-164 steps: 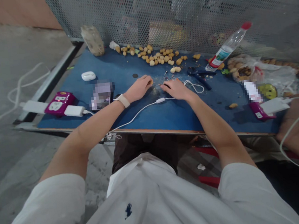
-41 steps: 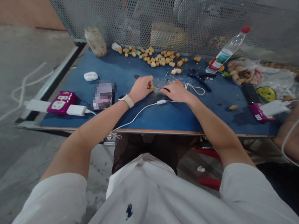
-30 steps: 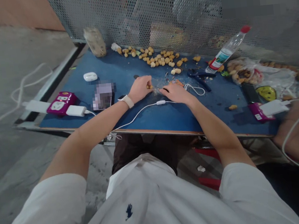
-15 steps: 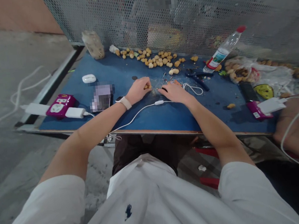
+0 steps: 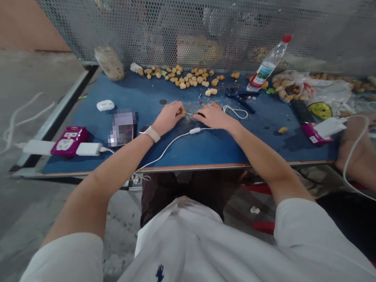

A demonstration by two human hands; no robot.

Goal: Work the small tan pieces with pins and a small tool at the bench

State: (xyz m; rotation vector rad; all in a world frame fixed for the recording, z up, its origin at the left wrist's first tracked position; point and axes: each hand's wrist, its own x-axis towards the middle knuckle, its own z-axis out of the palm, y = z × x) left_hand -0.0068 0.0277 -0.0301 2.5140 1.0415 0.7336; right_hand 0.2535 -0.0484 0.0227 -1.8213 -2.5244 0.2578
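Note:
My left hand [image 5: 170, 117], with a pale watch band on its wrist, is closed around a small tan gourd [image 5: 180, 111] just above the blue tabletop. The fingers cover most of the gourd. My right hand [image 5: 216, 117] pinches a thin metal tool [image 5: 188, 113] that points left at the gourd. Whether its tip touches the gourd I cannot tell. Pale dust lies on the table between the hands. Behind my right hand are orange bits [image 5: 216, 105] and a looped white cord [image 5: 236, 111].
Small gourds [image 5: 190, 79] are heaped along the perforated metal panel [image 5: 197, 29]. Dark blue pliers [image 5: 242, 97], a tilted bottle [image 5: 266, 69] and a plastic bag [image 5: 322, 88] lie rightward. Left are a phone [image 5: 123, 127], white case [image 5: 105, 105] and purple power adapter [image 5: 70, 141]. Another person's arm [image 5: 362, 155] rests at right.
The camera view has shifted slightly. More of the thin metal tool now shows, spanning the gap between my right fingers and the gourd. Both hands stay close together.

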